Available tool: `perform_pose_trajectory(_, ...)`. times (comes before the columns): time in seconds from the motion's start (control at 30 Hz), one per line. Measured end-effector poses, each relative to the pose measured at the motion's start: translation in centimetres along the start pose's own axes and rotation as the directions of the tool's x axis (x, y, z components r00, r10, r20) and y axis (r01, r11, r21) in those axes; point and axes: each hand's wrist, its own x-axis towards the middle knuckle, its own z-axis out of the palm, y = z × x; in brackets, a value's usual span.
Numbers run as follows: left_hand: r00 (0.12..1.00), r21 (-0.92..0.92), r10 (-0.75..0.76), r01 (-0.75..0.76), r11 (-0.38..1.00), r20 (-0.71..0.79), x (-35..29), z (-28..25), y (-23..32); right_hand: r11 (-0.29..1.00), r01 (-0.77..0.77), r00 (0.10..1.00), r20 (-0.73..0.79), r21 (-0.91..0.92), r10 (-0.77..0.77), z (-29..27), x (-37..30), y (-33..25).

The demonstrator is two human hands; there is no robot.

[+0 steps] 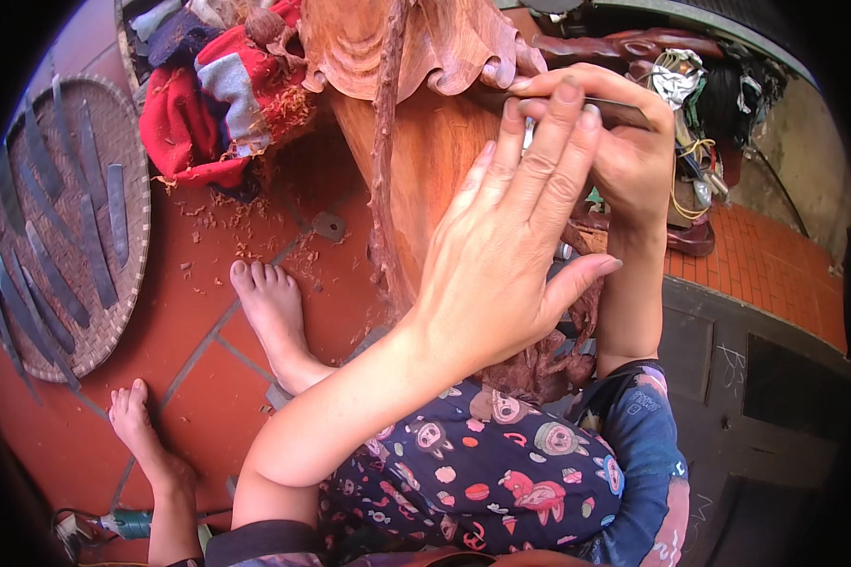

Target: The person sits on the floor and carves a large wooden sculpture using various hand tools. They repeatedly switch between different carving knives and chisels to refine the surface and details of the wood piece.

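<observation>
My right hand (633,156) is closed around a dark, flat steel carving chisel (619,113) beside the edge of a carved reddish wood piece (397,66). My left hand (511,227) lies across the view with its fingers stretched out and thumb apart. Its fingertips overlap the right hand's fingers; whether they press on the chisel cannot be made out. The chisel's working end is mostly hidden behind the fingers. Scalloped, wavy carving runs along the wood's lower border, with a smooth face (402,156) below and a knobbly branch-like strip (385,161) down one side.
A round woven tray (134,274) holding several flat steel blades stands at left. Red cloth (184,118) with shavings lies at upper left. A green power tool (128,523) is at lower left, cords and bundled items (695,123) at upper right. Shavings dot the tiled floor (246,350).
</observation>
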Motion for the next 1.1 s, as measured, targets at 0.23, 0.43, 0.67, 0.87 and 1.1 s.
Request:
perform_pose_trajectory(0.23,0.981,0.076,-0.002,0.017,0.997,-0.194,-2.1,-0.9,0.9,0.971,0.158,0.986,-0.089,0.181,-0.144,-0.7,-1.5,-0.8)
perform_pose_trajectory(0.43,0.999,-0.006,-0.019,0.02,1.0,0.034,-2.2,-0.3,0.6,0.997,0.071,0.983,-0.173,0.043,-0.063,-0.5,-2.0,-1.3)
perform_pose_trajectory(0.67,0.998,-0.18,0.022,-0.031,0.983,-0.054,-5.0,-0.4,1.3,0.955,0.082,0.996,0.008,-0.284,-0.083,-0.1,-1.3,-1.6)
perform_pose_trajectory(0.87,0.998,-0.204,-0.011,0.025,0.979,0.068,-4.1,0.3,1.3,0.937,0.13,0.982,0.172,-0.324,-0.076,0.1,-0.1,-1.1)
perform_pose_trajectory(1.1,0.999,-0.128,0.033,-0.029,0.991,0.028,-1.4,0.7,0.4,0.982,-0.102,0.995,-0.029,-0.157,0.099,0.1,0.6,-1.1)
